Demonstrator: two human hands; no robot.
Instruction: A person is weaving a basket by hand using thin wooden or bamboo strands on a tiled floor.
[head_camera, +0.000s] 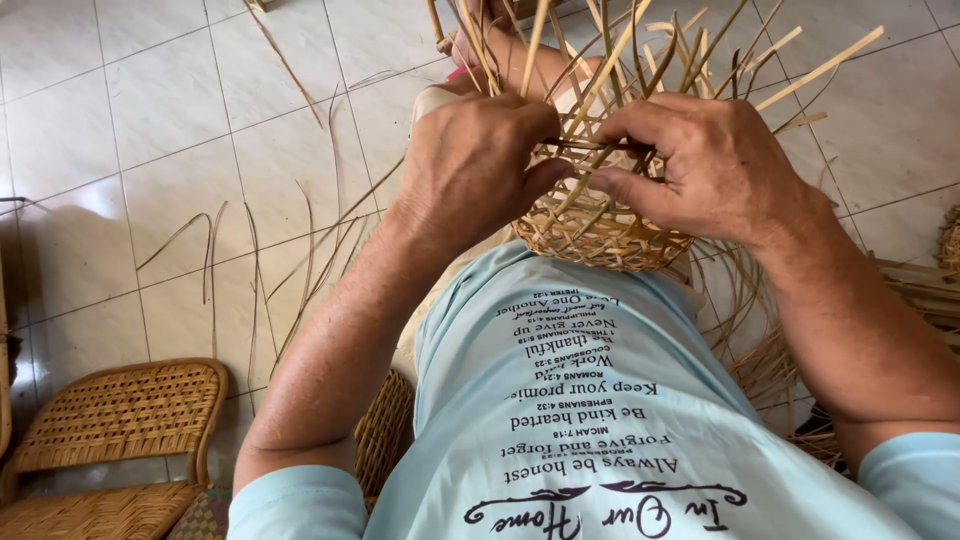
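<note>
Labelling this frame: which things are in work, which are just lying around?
In work: left hand and right hand gripping the half-woven basket; its upright strips.

Lying about: loose strips on the tiled floor; cane chair.

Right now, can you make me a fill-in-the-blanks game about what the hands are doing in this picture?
1. Both hands, the left hand and the right hand, work on a half-woven ______ made of thin strips.
2. The loose strips stick ______ from the basket.
3. The floor is covered with pale ______.
4. The low seat at the lower left is made of woven ______.

Missing words: basket; up; tiles; cane
</note>
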